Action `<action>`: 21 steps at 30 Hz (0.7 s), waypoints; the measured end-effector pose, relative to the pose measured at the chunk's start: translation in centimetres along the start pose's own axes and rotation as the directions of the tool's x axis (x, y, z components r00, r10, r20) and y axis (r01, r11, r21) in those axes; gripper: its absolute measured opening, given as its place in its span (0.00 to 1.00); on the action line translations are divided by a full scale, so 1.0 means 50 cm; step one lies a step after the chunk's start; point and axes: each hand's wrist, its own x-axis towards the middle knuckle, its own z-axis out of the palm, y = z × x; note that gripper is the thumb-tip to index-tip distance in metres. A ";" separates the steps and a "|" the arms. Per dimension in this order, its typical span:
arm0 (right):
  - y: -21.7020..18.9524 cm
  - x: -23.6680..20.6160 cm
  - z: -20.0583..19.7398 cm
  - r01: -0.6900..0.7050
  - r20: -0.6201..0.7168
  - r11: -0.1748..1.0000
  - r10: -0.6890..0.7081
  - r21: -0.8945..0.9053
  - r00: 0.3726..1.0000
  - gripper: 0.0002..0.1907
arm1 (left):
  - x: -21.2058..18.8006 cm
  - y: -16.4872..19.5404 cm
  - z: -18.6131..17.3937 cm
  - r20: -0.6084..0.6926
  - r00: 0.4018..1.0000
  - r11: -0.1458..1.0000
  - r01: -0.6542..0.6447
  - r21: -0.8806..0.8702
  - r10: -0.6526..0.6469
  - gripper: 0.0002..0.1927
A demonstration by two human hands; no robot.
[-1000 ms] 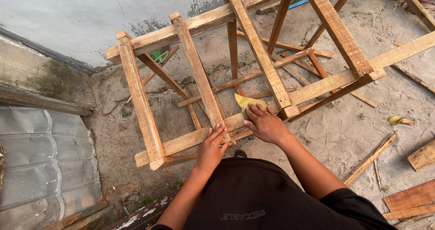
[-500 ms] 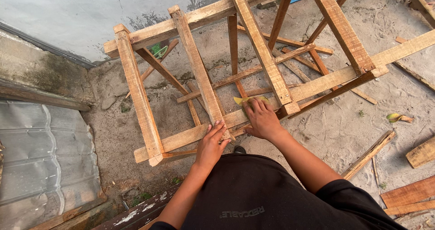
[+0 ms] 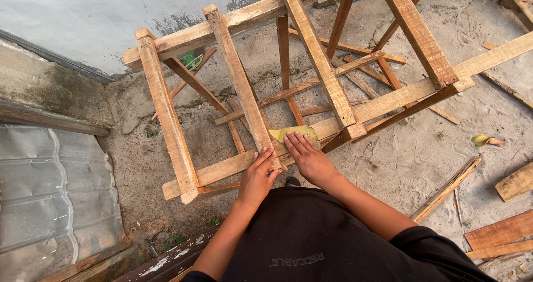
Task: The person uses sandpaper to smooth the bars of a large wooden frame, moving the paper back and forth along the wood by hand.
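A rough wooden frame [image 3: 166,115] of nailed slats stands on sandy ground in front of me. My left hand [image 3: 260,176] lies flat on the near rail [image 3: 222,170], at the end of a cross slat [image 3: 239,82]. My right hand [image 3: 306,157] presses a yellowish sheet of sandpaper [image 3: 288,133] flat onto the same near rail, fingers spread over it. The two hands are almost side by side. My black shirt fills the bottom of the view.
A grey wall [image 3: 83,15] rises behind the frame. Corrugated metal sheeting [image 3: 50,193] lies at the left. Loose wood offcuts [image 3: 502,232] and a long stick [image 3: 447,189] lie on the sand at the right, with a dry leaf [image 3: 484,140].
My right hand has slid the sandpaper left along the near rail, closer to my left hand. The left hand has stayed on the rail.
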 end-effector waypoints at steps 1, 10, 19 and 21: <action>0.001 -0.001 0.000 -0.053 -0.008 0.996 0.052 -0.075 0.999 0.33 | 0.000 0.000 -0.001 0.000 1.000 1.000 -0.002 0.002 0.002 0.28; 0.012 -0.016 -0.001 -0.054 0.004 0.977 0.056 -0.208 0.998 0.33 | 0.004 0.000 -0.002 -0.001 1.000 1.000 -0.025 0.014 0.025 0.28; -0.001 -0.006 -0.014 -0.038 0.115 0.974 0.065 -0.224 0.991 0.36 | 0.001 0.001 -0.005 -0.024 0.999 1.000 -0.025 -0.006 0.025 0.27; 0.005 -0.003 -0.017 -0.036 0.115 0.961 0.070 -0.273 0.991 0.38 | 0.003 0.001 -0.006 -0.021 1.000 1.000 -0.022 -0.011 0.022 0.27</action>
